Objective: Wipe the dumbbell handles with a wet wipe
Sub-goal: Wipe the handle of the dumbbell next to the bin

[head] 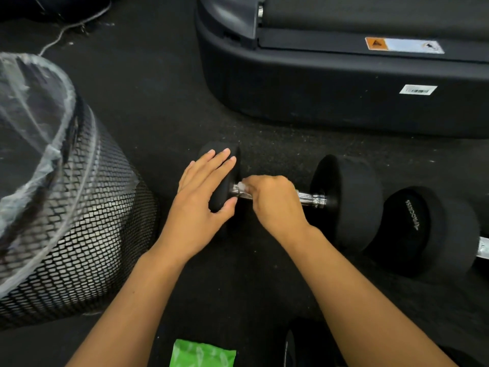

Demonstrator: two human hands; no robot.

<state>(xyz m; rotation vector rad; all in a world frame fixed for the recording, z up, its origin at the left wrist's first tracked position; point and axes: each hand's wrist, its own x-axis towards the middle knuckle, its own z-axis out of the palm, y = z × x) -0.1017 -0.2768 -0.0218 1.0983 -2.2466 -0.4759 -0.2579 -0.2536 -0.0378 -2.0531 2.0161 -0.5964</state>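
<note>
- A black round-headed dumbbell with a chrome handle (312, 198) is lying on the dark speckled rubber floor (164, 107), near its middle.
- The left hand (201, 200) is resting flat, fingers straight, on the dumbbell's left head.
- The right hand (275, 202) is curling around the handle, gripping a white wet wipe (242, 187) against the chrome.
- A second black dumbbell (434, 231) is lying just beside it, towards the right edge.
- A black mesh bin with a clear liner (79, 221) is standing at the left.
- A green wipe packet (202, 353) is lying at the near edge.

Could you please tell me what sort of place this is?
Most likely a gym: rubber-headed dumbbells lie on dark speckled flooring, beside what looks like a treadmill base.
</note>
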